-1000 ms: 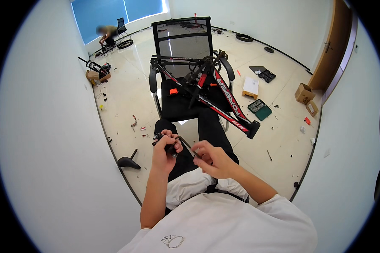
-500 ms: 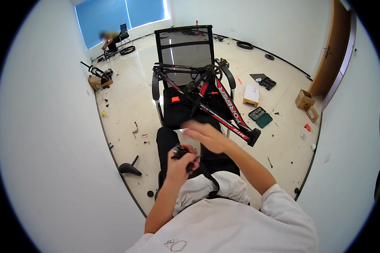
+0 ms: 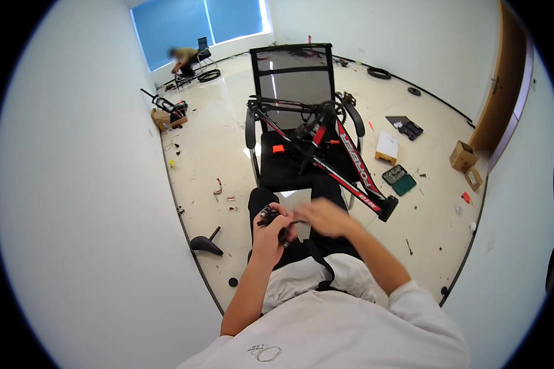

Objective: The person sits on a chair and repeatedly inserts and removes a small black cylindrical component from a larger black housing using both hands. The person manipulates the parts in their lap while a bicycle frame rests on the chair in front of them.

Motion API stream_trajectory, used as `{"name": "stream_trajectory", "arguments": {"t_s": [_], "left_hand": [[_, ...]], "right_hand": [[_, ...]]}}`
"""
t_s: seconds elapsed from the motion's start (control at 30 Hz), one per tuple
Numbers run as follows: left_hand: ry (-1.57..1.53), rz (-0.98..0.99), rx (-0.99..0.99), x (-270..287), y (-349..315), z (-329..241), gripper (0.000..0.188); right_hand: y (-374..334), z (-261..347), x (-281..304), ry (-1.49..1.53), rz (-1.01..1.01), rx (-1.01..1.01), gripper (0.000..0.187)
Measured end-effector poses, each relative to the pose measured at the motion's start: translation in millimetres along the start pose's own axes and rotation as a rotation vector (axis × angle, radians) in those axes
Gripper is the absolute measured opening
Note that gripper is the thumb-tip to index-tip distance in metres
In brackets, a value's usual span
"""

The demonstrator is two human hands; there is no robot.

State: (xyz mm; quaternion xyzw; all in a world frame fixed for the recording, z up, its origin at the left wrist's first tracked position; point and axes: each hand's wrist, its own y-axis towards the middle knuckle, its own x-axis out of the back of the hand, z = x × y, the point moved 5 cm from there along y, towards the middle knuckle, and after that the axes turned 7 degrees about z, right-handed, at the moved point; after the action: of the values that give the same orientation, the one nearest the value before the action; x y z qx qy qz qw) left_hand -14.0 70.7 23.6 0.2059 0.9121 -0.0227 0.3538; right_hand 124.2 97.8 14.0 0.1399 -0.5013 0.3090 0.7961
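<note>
My left hand (image 3: 272,234) is closed around a small black bicycle part (image 3: 283,237) with silvery bolt-like ends, held above my lap. Its exact kind is hidden by my fingers. Just right of it, my right hand (image 3: 323,216) is smeared by motion, its fingers bent toward the part. A thin dark rod (image 3: 299,221) shows between the two hands; whether my right fingers grip it is too blurred to tell. Beyond my knees, a black and red bicycle frame (image 3: 357,154) with a crankset (image 3: 332,112) lies across a black mesh-backed chair (image 3: 295,83).
On the floor to the left lie a bicycle saddle (image 3: 206,245) and a box of parts (image 3: 169,118). To the right are a green tool case (image 3: 403,182), a white and yellow box (image 3: 387,147) and cardboard boxes (image 3: 463,157). Another person (image 3: 184,60) works far left.
My right hand has come down and closer to the part, its fingers now bent rather than stretched flat. The left hand still holds the black part. The whole view has shifted slightly.
</note>
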Motion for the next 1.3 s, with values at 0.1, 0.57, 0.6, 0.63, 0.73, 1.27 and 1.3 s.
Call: {"name": "stream_trajectory", "arguments": {"t_s": [0.1, 0.57, 0.6, 0.63, 0.73, 1.27, 1.3], "left_hand": [[0.003, -0.016, 0.003, 24.1, 18.1, 2.5, 0.013], [0.104, 0.041, 0.087, 18.3, 14.3, 17.0, 0.012], [0.068, 0.016, 0.118, 22.5, 16.3, 20.0, 0.012], [0.002, -0.038, 0.122, 30.1, 15.8, 24.2, 0.011], [0.06, -0.124, 0.03, 33.7, 9.6, 27.3, 0.012], [0.103, -0.067, -0.091, 32.1, 9.5, -4.8, 0.012], [0.11, -0.095, -0.105, 37.6, 8.7, -4.4, 0.013]], "right_hand": [[-38.4, 40.6, -61.7, 0.863, 0.303, 0.118, 0.03], [-36.4, -11.4, -57.2, 0.568, -0.038, -0.087, 0.055], [-47.3, 3.8, -66.8, 0.974, 0.143, -0.146, 0.06], [-55.5, 21.5, -55.1, 1.01, 0.339, -0.254, 0.053], [-61.9, 76.9, -4.7, 0.987, 0.458, 0.35, 0.052], [-33.1, 30.8, -80.0, 1.1, 0.234, 0.072, 0.054], [-38.4, 55.2, -66.4, 1.043, 0.265, 0.136, 0.049]]}}
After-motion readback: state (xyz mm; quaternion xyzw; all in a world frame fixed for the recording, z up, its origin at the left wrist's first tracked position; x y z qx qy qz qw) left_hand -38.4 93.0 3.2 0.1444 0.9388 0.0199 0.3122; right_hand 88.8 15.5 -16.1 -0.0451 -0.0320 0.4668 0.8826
